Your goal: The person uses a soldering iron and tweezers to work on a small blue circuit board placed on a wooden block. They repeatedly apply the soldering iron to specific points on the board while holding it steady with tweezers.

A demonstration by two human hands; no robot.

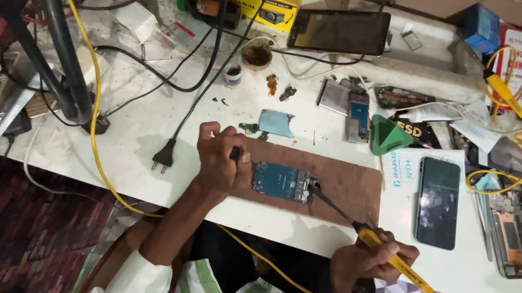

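Note:
A blue phone circuit board (283, 181) lies on a brown mat (348, 183) at the white table's front. My left hand (223, 160) rests at the board's left end, fingers curled around a small dark tool. My right hand (369, 260) grips a yellow-handled soldering iron (392, 256); its dark tip touches the board's right end. A yellow cable (94, 141) runs from the iron's handle under the table edge and up across the left of the table.
A dark phone (437, 201) lies right of the mat, an opened phone body (509, 230) beyond it. A green triangular pick (388, 137), a black plug (164, 156), a tablet (340, 30), a small pot (256, 55), loose parts and black cables crowd the back.

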